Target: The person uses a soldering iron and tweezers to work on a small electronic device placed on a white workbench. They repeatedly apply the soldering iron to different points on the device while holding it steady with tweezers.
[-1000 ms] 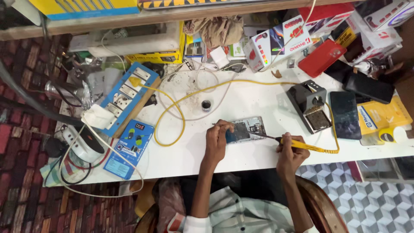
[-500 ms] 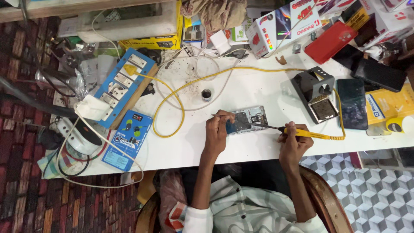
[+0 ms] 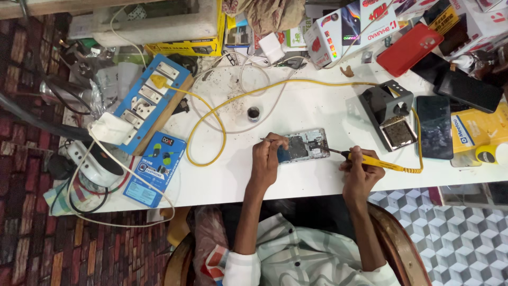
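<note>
An opened phone (image 3: 307,145) with its back off lies on the white table (image 3: 296,111) near the front edge. My left hand (image 3: 267,159) rests on the phone's left end and pinches a thin metal tool, likely tweezers (image 3: 271,140). My right hand (image 3: 360,170) grips a yellow-handled soldering iron (image 3: 378,162); its dark tip touches the phone's right end. The iron's yellow cable (image 3: 222,114) loops across the table to a blue socket board (image 3: 148,103).
A black soldering iron stand (image 3: 390,114) sits right of the phone, with dark phones (image 3: 435,126) and a red case (image 3: 410,48) beyond. A small black pot (image 3: 254,113), a blue box (image 3: 157,168), white cables and cartons crowd the left and back.
The view has shifted slightly. Both hands stay on the phone, and the iron's tip remains at its right end.
</note>
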